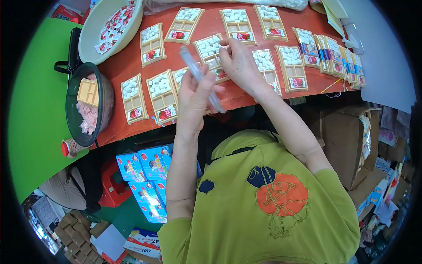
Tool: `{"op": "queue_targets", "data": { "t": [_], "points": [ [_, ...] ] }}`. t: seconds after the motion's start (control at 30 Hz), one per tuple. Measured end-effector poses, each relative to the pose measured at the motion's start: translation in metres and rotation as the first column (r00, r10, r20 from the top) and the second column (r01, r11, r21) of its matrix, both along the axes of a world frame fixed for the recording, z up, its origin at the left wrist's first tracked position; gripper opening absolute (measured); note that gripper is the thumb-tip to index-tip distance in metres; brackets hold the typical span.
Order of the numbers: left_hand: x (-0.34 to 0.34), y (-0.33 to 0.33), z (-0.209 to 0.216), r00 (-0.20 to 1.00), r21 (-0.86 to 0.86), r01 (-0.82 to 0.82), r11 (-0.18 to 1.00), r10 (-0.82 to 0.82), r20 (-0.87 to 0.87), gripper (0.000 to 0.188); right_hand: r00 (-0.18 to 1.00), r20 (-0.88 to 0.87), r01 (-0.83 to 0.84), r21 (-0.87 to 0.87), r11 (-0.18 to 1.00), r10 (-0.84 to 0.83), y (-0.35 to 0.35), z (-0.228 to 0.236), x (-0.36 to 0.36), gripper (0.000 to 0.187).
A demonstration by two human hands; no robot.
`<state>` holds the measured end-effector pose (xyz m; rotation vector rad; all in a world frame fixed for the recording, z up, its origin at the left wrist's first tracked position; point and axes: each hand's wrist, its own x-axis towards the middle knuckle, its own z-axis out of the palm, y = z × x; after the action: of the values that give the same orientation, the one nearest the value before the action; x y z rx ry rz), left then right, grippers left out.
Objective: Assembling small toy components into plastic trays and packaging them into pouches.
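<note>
My left hand (193, 99) is wrapped round a long, narrow piece of clear plastic (192, 65), perhaps a stack or a tube; I cannot tell which. It slants over the front row of trays. My right hand (241, 66) has its fingers bent together at the right edge of a beige compartment tray (206, 45) in the middle; whether they hold anything small is hidden. That tray carries white cubes (209, 44) at its far end and a strawberry-printed packet near its front. Similar filled trays stand around both hands, one (161, 90) left of my left hand, another (291, 61) right of my right wrist.
A pale basin (90, 26) of small red-and-white packets stands back left. Below it is a dark bowl (105, 99) with pink pieces and an empty tray (88, 92). Wrapped trays (336, 57) lean in a row at right. Blue boxes (147, 198) and an open carton (349, 145) stand below the table.
</note>
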<state>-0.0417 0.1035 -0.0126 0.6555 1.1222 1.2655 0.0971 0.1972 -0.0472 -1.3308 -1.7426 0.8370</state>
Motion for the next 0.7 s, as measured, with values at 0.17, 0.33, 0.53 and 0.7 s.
{"op": "queue_targets", "data": {
  "t": [0.17,0.33,0.53,0.7],
  "points": [
    [0.006,0.001,-0.002,0.999,-0.02,0.028,0.999,-0.029,-0.036,0.077,0.984,0.173,0.023,0.103,0.994,-0.04,-0.004,0.003,0.002,0.032],
    [0.012,0.0,0.0,0.998,0.07,-0.013,0.997,0.017,-0.056,0.08,0.936,0.33,0.087,0.123,0.989,-0.123,-0.009,0.004,0.004,0.031],
    [0.017,0.004,-0.015,0.98,0.045,0.11,0.993,-0.101,-0.17,0.075,0.818,0.573,0.046,0.013,0.999,-0.045,-0.011,0.016,0.001,0.024],
    [0.02,0.005,-0.013,0.972,0.005,0.116,0.993,-0.112,-0.206,0.072,0.655,0.755,-0.045,0.079,0.996,-0.03,-0.012,0.027,-0.002,0.034]
  ]
}}
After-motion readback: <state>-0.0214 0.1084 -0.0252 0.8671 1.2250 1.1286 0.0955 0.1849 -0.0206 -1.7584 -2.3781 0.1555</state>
